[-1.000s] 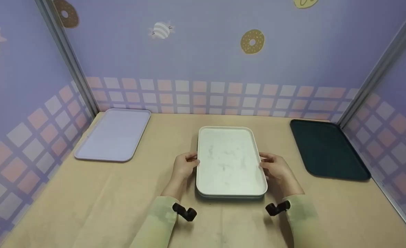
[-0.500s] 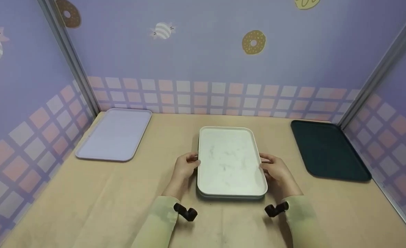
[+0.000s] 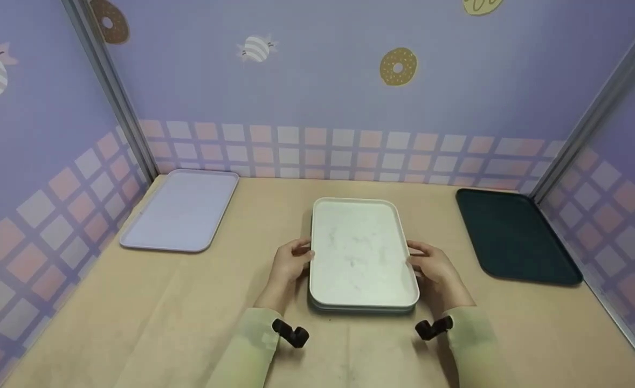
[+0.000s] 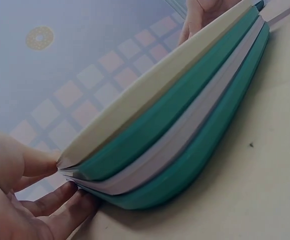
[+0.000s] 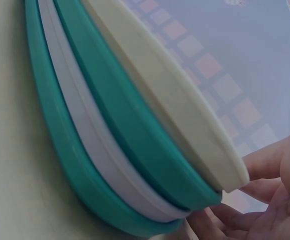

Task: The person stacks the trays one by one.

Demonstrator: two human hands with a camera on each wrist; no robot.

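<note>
A stack of rectangular trays lies in front of me on the table. Its top is a white tray (image 3: 358,253) with faint grey smudges. From the side, the left wrist view shows a green tray (image 4: 130,155) beneath it, then a pale lilac tray (image 4: 150,167) and a lower green tray (image 4: 170,192). My left hand (image 3: 290,260) grips the white tray's left rim, thumb at its edge and other fingers beside the trays below. My right hand (image 3: 429,261) grips the right rim likewise. Where the fingertips end under the rims is partly hidden.
A lilac tray (image 3: 183,210) lies flat at the back left of the table. At the back right lies a dark green tray (image 3: 517,234), close to the side wall (image 3: 619,215). A beige cloth (image 3: 188,318) covers the table, and patterned walls enclose it.
Both hands keep the same hold on the stack's sides. The whole head view shifts slightly to the right; the trays stay in place on the table.
</note>
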